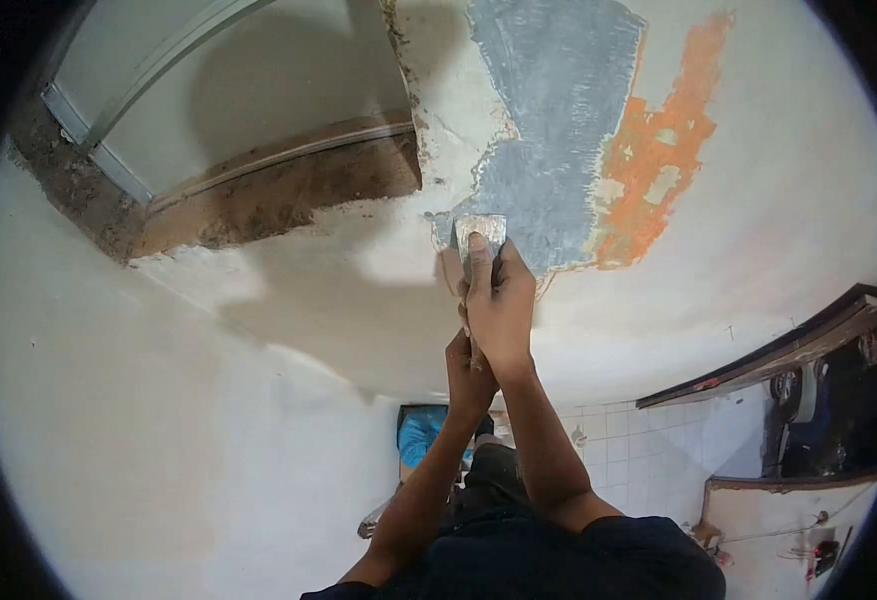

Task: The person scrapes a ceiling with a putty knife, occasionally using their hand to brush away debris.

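Note:
My right hand (499,312) is closed around a putty knife (480,230), its thumb laid along the smeared metal blade. The blade's edge points up the wall, at the lower left part of a grey filler patch (548,130). Whether it touches the surface is hard to tell. Just below, my left hand (470,378) is closed, close against the right hand's wrist and the underside of the knife. What its fingers hold is hidden. Right of the grey area is an orange patch (658,185) with pale spots.
A recess with a rough brown edge (278,190) and a metal-framed panel (123,120) lie at upper left. Below are a tiled floor (623,435), a blue item (421,435) and a dark-framed opening (828,400) with a vehicle beyond. Wires (823,520) hang at lower right.

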Demonstrator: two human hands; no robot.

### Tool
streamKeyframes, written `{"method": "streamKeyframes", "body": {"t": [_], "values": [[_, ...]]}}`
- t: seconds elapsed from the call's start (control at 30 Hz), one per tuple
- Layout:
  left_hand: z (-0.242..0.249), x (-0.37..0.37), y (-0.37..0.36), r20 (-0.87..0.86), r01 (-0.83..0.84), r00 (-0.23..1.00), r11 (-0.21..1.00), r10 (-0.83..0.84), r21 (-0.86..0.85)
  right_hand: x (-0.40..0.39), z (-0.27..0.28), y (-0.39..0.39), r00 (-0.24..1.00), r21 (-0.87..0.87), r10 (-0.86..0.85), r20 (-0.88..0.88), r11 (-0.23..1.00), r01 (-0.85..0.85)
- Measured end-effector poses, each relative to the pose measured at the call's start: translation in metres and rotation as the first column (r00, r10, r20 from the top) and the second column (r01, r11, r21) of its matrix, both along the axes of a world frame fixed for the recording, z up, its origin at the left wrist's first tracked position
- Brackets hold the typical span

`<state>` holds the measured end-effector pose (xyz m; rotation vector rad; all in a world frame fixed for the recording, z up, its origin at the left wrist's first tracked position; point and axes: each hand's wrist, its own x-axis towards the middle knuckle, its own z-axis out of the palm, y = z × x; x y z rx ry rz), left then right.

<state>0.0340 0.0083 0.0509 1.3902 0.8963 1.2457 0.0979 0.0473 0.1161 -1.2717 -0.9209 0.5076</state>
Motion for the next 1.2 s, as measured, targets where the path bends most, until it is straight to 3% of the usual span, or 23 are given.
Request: {"method": "streamKeyframes", "body": {"t": [0.03,0.1,0.17,0.3,0.37,0.47,0.5,0.57,0.67,0.8,0.9,0.97,1.0,1.07,1.13,1.2], "values": [[-0.002,-0.002,-0.001,0.003,0.014,1.000,0.997,-0.014,-0.082,-0.001,-0.007,0.000,0.999,0.015,0.009,-0.053,1.000,-0.009],[-0.021,-0.006,-0.007,-0.066,0.003,0.998,0.997,-0.009,-0.081,-0.004,-0.026,-0.005,0.994,0.031,0.019,-0.112,0.999,-0.016],[-0.039,-0.011,-0.021,-0.183,-0.004,0.983,0.996,-0.011,-0.085,-0.006,-0.046,-0.017,0.948,-0.128,-0.005,-0.319,0.991,-0.038],[-0.043,-0.012,-0.032,-0.251,-0.020,0.968,0.998,0.005,-0.058,-0.007,-0.037,-0.036,0.922,-0.189,0.017,-0.387,0.977,-0.097],[-0.030,-0.014,-0.029,-0.064,0.032,0.997,0.973,-0.048,-0.231,-0.006,-0.028,-0.042,0.864,0.127,0.246,-0.439,0.969,-0.211],[-0.009,-0.014,-0.023,0.035,0.080,0.997,0.917,-0.072,-0.391,0.001,-0.030,-0.041,0.797,0.159,0.343,-0.497,0.939,-0.305],[-0.016,-0.012,-0.024,0.039,0.083,0.997,0.916,-0.073,-0.392,0.002,-0.035,-0.040,0.800,0.157,0.341,-0.494,0.940,-0.304],[-0.039,-0.010,-0.027,-0.007,0.003,1.000,0.973,-0.005,-0.231,0.004,-0.051,-0.038,0.817,0.077,0.349,-0.459,0.932,-0.355],[-0.034,-0.014,-0.032,0.093,0.083,0.994,0.922,-0.052,-0.378,-0.001,-0.066,-0.031,0.768,0.040,0.337,-0.544,0.925,-0.377],[-0.052,-0.012,-0.023,0.139,0.087,0.989,0.951,-0.047,-0.296,-0.005,-0.050,-0.025,0.809,-0.004,0.246,-0.534,0.956,-0.294],[-0.060,-0.011,-0.013,0.081,0.038,0.996,0.981,-0.023,-0.190,-0.003,-0.056,-0.016,0.840,-0.081,0.184,-0.511,0.962,-0.259],[-0.064,-0.016,-0.009,-0.153,0.012,0.988,0.999,-0.019,-0.048,-0.003,-0.057,-0.014,0.859,-0.049,0.211,-0.467,0.963,-0.263],[-0.062,-0.015,-0.008,-0.159,0.012,0.987,0.999,-0.020,-0.050,-0.003,-0.060,-0.012,0.856,-0.049,0.210,-0.473,0.964,-0.263],[-0.055,-0.016,-0.008,-0.012,0.015,1.000,0.980,-0.018,-0.198,-0.004,-0.066,-0.009,0.899,0.026,0.191,-0.394,0.980,-0.196],[-0.070,-0.023,-0.007,-0.096,0.023,0.995,0.983,-0.040,-0.180,-0.003,-0.062,-0.011,0.848,0.027,0.236,-0.475,0.967,-0.254],[-0.077,-0.024,-0.004,-0.177,0.034,0.982,0.986,-0.064,-0.165,-0.006,-0.063,-0.010,0.864,-0.037,0.164,-0.475,0.978,-0.206]]}}
